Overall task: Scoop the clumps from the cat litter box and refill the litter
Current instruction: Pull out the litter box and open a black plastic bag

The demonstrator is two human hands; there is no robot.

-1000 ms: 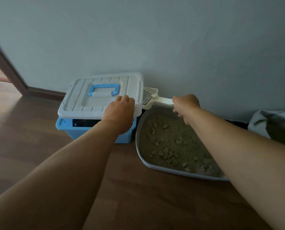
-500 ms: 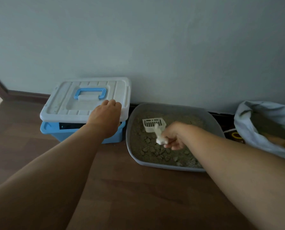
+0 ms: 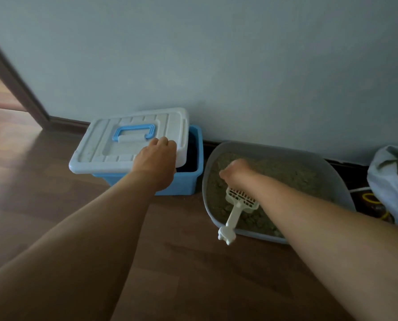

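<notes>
head view: left grip (image 3: 155, 163) clasps one lid (image 3: 111, 155); right grip (image 3: 236, 170) blurred, cannot tell, near one scoop (image 3: 236, 208)

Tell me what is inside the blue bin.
Only a dark gap shows at the right end of the blue bin; contents cannot be made out. The white lid, gripped by the left hand, covers the rest.

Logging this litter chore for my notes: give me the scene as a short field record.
litter box: grey, holds litter
bin: blue, left of litter box
lid: white, offset left, bin's right side uncovered
left grip: holds lid at its near right corner
scoop: white, head in litter, handle over near rim
right grip: above litter, blurred, seemingly off scoop
bag: white, right of litter box
</notes>
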